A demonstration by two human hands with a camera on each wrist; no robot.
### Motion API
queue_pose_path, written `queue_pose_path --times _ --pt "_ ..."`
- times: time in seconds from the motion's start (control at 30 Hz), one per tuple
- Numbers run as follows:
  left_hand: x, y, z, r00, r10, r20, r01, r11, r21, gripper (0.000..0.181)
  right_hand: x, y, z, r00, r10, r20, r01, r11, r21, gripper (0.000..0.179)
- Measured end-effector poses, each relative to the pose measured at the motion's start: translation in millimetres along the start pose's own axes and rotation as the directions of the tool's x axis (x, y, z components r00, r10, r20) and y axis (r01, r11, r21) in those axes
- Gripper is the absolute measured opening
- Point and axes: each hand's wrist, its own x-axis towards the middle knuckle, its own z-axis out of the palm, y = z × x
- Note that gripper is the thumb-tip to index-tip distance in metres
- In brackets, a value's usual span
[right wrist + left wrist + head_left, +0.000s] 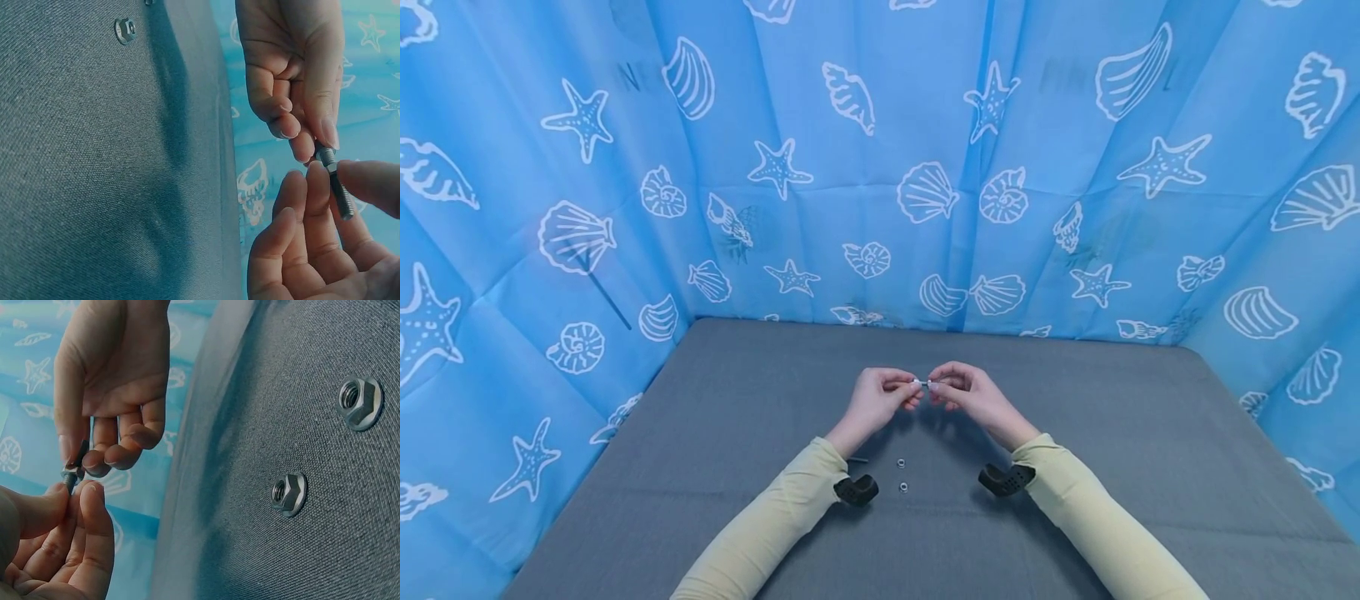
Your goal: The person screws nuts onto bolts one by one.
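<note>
Both hands meet over the far middle of the table. In the head view my left hand [880, 396] is on the left and my right hand [972, 396] on the right, fingertips close together. A small metal threaded rod [342, 199] runs between them. My left thumb and fingers pinch one end of it. Around a small nut [332, 167] on the rod, my right thumb and forefinger pinch, while the rod's other end sticks out toward the right palm. The left wrist view shows bare thread [69, 481] between the fingertips; the pinched end is hidden by the left fingers.
Two silver flange nuts, a nearer one [903, 487] and a farther one [901, 463], lie on the grey cloth-covered table [737, 400] between the forearms. A thin dark rod [859, 460] lies beside the left wrist. Blue curtains [880, 225] with shell prints surround the table.
</note>
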Motion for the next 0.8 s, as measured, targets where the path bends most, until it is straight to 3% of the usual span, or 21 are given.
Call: queue_pose_path --times 0.27,0.8 --pt "-0.8 1.0 0.3 1.000 0.005 0.000 -0.005 1.000 0.015 0.014 4.4 2.0 -2.1 0.999 0.050 0.013 -0.050 0.999 0.001 0.033" --pt "-1.3 1.5 1.2 1.000 -0.010 -0.002 0.010 1.000 -0.006 0.015 2.5 1.6 0.5 1.000 0.008 -0.016 -0.008 1.000 -0.014 0.031"
